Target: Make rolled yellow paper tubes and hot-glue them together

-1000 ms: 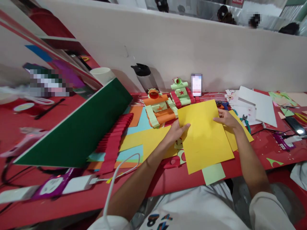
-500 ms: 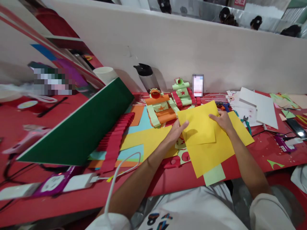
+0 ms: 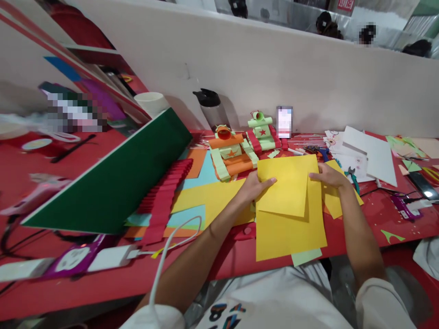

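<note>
A large yellow paper sheet [image 3: 291,237] is held up in front of me, with a smaller yellow paper piece [image 3: 283,189] lying over its upper part. My left hand [image 3: 257,186] pinches both along their left edge, thumb on top. At the upper right edge of the large sheet, my right hand [image 3: 327,176] grips with its thumb on the front and its fingers hidden behind. Another yellow piece [image 3: 332,198] lies on the table under my right hand. Below the held sheet, a pale green paper [image 3: 307,257] sticks out at the table's edge.
Two rolled-paper figures, one orange and green [image 3: 231,153], one green and red [image 3: 262,132], stand behind my hands. A green board [image 3: 113,183] leans at left beside pleated red paper [image 3: 164,196]. Pliers [image 3: 352,176] and white boards [image 3: 373,153] lie right. A white cable [image 3: 164,256] crosses near my left arm.
The yellow sheet has turned from a slant to nearly upright. My right hand has moved slightly right and down; my left hand still pinches the left edge.
</note>
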